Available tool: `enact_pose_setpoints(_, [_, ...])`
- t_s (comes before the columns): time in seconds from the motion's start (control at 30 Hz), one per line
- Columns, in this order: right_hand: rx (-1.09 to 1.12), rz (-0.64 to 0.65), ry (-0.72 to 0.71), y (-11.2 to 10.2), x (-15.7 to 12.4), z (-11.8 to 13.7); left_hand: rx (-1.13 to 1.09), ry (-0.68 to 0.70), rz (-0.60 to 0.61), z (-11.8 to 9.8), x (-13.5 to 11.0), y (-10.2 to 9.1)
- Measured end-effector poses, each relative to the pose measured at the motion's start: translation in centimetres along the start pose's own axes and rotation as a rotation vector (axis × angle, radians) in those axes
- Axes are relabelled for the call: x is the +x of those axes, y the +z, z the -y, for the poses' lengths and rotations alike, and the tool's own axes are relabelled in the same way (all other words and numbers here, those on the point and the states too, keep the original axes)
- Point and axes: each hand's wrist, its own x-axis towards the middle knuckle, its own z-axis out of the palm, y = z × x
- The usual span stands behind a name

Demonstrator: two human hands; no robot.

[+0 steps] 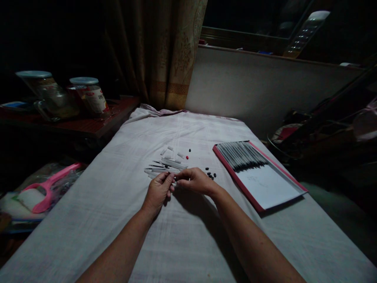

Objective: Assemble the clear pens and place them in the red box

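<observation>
My left hand (160,190) and my right hand (196,181) meet over the cloth, fingertips pinched together. Between them is something small and dark at the right fingertips; its kind is mostly hidden by the fingers. Just beyond lies a loose pile of clear pen barrels (173,163) and thin dark-tipped refills (154,166). Short clear caps (170,148) are scattered behind the pile. Several small black plugs (209,174) lie right of my right hand, and a red plug (187,157) lies farther back. A red-edged shallow box (259,206) holds a row of pens (241,154) side by side.
A pale checked cloth (118,220) covers the surface. On the left, a dark red table (118,114) bears lidded jars (92,96) and a glass mug (55,104). A pink-handled item (48,188) lies lower left. A curtain (165,51) hangs behind; a bottle (308,33) stands on the sill.
</observation>
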Motion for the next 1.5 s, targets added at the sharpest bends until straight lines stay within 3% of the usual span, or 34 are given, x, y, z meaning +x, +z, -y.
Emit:
enact_pose_setpoints(0.1, [-0.019,-0.108,-0.006,-0.1,-0.9,-0.7,0.065,0.036,0.034,0.2,0.1,-0.2])
enact_pose_setpoints(0.2, [0.101,-0.364,0.064,-0.9,-2.3,-1.9,0.315,0.242,-0.022,-0.3,1.3,-0.9])
enact_pose_setpoints(0.27, [0.253,-0.539,0.128,-1.4,-3.3,-2.7,0.682,0.48,-0.06,-1.2,2.9,-1.5])
enact_pose_setpoints(0.33, [0.391,-0.654,0.182,-1.5,-4.2,-3.2,1.198,0.625,0.04,-2.5,5.0,-1.9])
enact_pose_setpoints(0.5, [0.539,-0.746,0.237,-0.3,-5.1,-3.6,1.48,0.608,0.267,-5.2,10.0,-1.5])
enact_pose_setpoints(0.63, [0.548,-0.775,0.231,0.2,-5.0,-3.8,1.611,0.594,0.376,-6.1,11.9,-0.8])
enact_pose_setpoints(0.9, [0.54,-0.818,0.157,0.2,-5.0,-4.1,1.673,0.658,0.408,-6.2,11.2,-0.5])
enact_pose_setpoints(1.1, [0.581,-1.005,0.057,0.0,-5.1,-3.0,1.576,0.741,0.272,-5.0,6.9,-2.0])
enact_pose_setpoints(1.2, [0.539,-1.066,-0.071,0.3,-5.1,-1.2,1.301,0.795,0.172,-2.9,3.8,-2.9])
enact_pose_setpoints(1.3, [0.504,-1.045,-0.147,1.1,-4.9,0.8,1.108,0.788,0.13,-1.2,1.5,-3.4])
enact_pose_setpoints(1.5, [0.481,-0.99,-0.151,2.5,-4.4,2.5,1.007,0.778,0.132,-0.9,0.1,-3.3])
